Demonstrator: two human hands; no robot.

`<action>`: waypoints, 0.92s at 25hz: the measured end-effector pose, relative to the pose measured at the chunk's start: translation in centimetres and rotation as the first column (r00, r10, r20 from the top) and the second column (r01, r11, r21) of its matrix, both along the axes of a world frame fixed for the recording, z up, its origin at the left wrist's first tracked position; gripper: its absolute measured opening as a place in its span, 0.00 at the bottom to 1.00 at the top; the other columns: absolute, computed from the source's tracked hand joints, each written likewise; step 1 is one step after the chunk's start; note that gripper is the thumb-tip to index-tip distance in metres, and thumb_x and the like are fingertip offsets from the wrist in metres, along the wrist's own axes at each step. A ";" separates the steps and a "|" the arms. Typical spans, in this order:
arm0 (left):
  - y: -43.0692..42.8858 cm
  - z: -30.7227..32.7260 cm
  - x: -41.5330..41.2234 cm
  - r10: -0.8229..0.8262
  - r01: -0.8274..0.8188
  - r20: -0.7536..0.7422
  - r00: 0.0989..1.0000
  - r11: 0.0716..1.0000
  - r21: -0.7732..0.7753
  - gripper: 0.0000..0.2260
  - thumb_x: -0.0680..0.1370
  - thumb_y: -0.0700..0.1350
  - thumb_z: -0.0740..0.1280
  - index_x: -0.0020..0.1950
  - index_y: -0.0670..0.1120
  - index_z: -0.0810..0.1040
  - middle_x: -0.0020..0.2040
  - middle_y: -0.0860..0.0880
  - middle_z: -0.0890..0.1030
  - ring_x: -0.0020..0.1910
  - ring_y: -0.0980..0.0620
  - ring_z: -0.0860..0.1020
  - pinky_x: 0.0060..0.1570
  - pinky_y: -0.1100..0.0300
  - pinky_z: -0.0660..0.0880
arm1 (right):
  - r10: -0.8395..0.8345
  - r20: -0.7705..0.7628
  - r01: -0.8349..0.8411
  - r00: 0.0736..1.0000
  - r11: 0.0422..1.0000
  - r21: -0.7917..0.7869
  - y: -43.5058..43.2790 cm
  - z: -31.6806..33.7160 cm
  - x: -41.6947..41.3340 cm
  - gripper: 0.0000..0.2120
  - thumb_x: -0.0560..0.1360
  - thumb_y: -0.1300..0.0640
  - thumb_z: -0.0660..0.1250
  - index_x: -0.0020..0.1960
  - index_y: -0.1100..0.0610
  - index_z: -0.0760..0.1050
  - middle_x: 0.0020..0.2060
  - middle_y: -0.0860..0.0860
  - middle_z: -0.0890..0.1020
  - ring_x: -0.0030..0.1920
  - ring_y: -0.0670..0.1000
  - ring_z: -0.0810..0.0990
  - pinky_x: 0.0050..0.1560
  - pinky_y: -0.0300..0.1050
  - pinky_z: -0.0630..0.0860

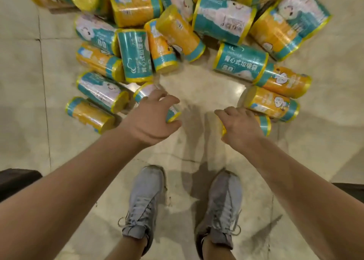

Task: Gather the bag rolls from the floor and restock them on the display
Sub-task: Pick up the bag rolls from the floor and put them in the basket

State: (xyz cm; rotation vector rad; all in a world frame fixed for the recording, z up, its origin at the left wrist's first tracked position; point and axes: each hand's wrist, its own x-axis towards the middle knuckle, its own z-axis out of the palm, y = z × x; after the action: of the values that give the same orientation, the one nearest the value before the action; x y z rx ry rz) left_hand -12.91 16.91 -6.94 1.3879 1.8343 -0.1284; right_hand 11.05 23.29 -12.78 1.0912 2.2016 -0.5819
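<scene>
Bag rolls [136, 55] lie heaped on the tiled floor [197, 86], well short of any display. The left hand [151, 120] is curled over the near-left roll [173, 113], and the right hand [240, 126] over the near-right roll [265, 123]. Judged light, firm cylinders in slick film, best grasped round the mid-barrel.

A big pile of rolls [222, 17], yellow and teal, lies on the tiled floor [197, 82] across the top of the frame. In the middle, the left hand [151, 120] curls round the left roll [146, 91]. The right hand [241, 127] curls round the right roll [264, 123]. Two grey shoes [146, 196] stand at the bottom.
</scene>
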 end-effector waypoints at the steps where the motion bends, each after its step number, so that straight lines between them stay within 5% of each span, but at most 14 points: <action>1: -0.1 -0.7 -0.2 0.061 -0.061 -0.017 0.998 0.998 0.025 0.39 0.67 0.68 0.59 0.72 0.49 0.72 0.69 0.41 0.71 0.68 0.39 0.72 0.68 0.46 0.69 | -0.002 -0.014 0.002 1.000 1.000 -0.006 0.1 -0.5 0.0 0.32 0.73 0.55 0.72 0.74 0.50 0.65 0.67 0.53 0.72 0.67 0.59 0.70 0.65 0.53 0.66; 3: 0.0 -1.5 -0.4 0.245 -0.236 -0.112 0.963 0.967 0.092 0.36 0.71 0.63 0.68 0.72 0.44 0.69 0.66 0.38 0.70 0.66 0.36 0.71 0.66 0.46 0.70 | 0.000 -0.043 0.000 0.999 1.000 0.000 0.7 -0.4 -0.1 0.30 0.72 0.54 0.72 0.72 0.50 0.68 0.63 0.52 0.73 0.63 0.58 0.72 0.62 0.52 0.67; 5: 0.5 -2.9 -0.6 0.522 -0.519 -0.188 0.832 0.852 0.066 0.38 0.73 0.59 0.75 0.71 0.37 0.64 0.67 0.35 0.69 0.67 0.36 0.69 0.66 0.47 0.68 | -0.023 -0.092 0.024 0.995 1.000 0.013 1.6 0.3 -0.1 0.31 0.71 0.51 0.73 0.72 0.51 0.69 0.62 0.53 0.73 0.62 0.58 0.74 0.59 0.51 0.69; 7: 1.1 -5.2 -0.9 0.811 -0.827 -0.164 0.561 0.553 -0.098 0.43 0.71 0.60 0.77 0.72 0.35 0.61 0.69 0.37 0.70 0.69 0.38 0.70 0.67 0.47 0.70 | -0.088 -0.171 0.091 0.981 0.996 0.011 2.7 1.3 -0.2 0.34 0.68 0.50 0.77 0.70 0.56 0.71 0.60 0.56 0.74 0.58 0.61 0.76 0.54 0.51 0.73; 9: 1.7 -7.8 -1.1 0.966 -0.944 -0.061 0.253 0.233 -0.232 0.44 0.69 0.61 0.78 0.73 0.38 0.61 0.68 0.40 0.73 0.66 0.41 0.75 0.65 0.44 0.74 | -0.148 -0.269 0.155 0.952 0.988 0.006 3.8 1.9 -0.5 0.35 0.63 0.51 0.80 0.66 0.62 0.75 0.57 0.59 0.74 0.54 0.63 0.77 0.50 0.52 0.77; 12: 1.7 -9.7 -1.4 0.997 -0.973 0.065 0.033 0.047 -0.228 0.40 0.66 0.57 0.81 0.69 0.43 0.66 0.64 0.43 0.77 0.60 0.42 0.79 0.60 0.42 0.77 | -0.211 -0.338 0.219 0.917 0.976 -0.015 5.0 2.7 -0.6 0.35 0.63 0.51 0.82 0.65 0.62 0.75 0.60 0.58 0.72 0.57 0.60 0.75 0.59 0.51 0.76; 14: 1.3 -8.6 -1.5 0.979 -0.964 0.188 0.072 0.116 -0.238 0.34 0.63 0.52 0.84 0.63 0.44 0.74 0.59 0.45 0.82 0.55 0.43 0.83 0.56 0.43 0.80 | -0.277 -0.365 0.284 0.889 0.958 -0.035 5.1 4.2 -0.3 0.34 0.65 0.50 0.81 0.67 0.59 0.75 0.62 0.56 0.70 0.58 0.56 0.74 0.58 0.42 0.70; 17: 0.7 -2.0 -1.4 0.863 -0.906 0.396 0.315 0.398 -0.146 0.27 0.65 0.40 0.82 0.61 0.47 0.77 0.55 0.49 0.84 0.53 0.50 0.83 0.53 0.50 0.81 | -0.363 -0.453 0.387 0.815 0.921 -0.043 5.0 9.2 -0.2 0.33 0.64 0.50 0.82 0.65 0.56 0.75 0.60 0.52 0.70 0.54 0.50 0.73 0.54 0.38 0.67; 20: 1.4 10.2 -1.9 0.689 -0.787 0.452 0.566 0.615 0.047 0.38 0.65 0.39 0.83 0.68 0.51 0.67 0.58 0.55 0.78 0.55 0.60 0.79 0.51 0.62 0.77 | -0.375 -0.609 0.420 0.699 0.904 -0.074 5.7 18.2 -1.0 0.30 0.62 0.52 0.83 0.61 0.55 0.77 0.58 0.52 0.73 0.55 0.46 0.74 0.56 0.34 0.67; 23: 2.3 23.8 -3.2 0.548 -0.688 0.479 0.686 0.702 0.183 0.38 0.65 0.40 0.83 0.67 0.55 0.68 0.57 0.58 0.78 0.51 0.66 0.78 0.45 0.73 0.73 | -0.310 -0.700 0.368 0.643 0.927 -0.073 7.1 30.0 -2.6 0.30 0.63 0.51 0.82 0.62 0.52 0.77 0.62 0.49 0.75 0.63 0.46 0.75 0.63 0.37 0.70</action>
State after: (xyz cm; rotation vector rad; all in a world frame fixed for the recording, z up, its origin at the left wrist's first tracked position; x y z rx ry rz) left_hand -16.07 19.23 16.82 0.8193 1.9266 0.8271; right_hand 8.46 30.40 17.23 1.5314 2.6756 -1.2727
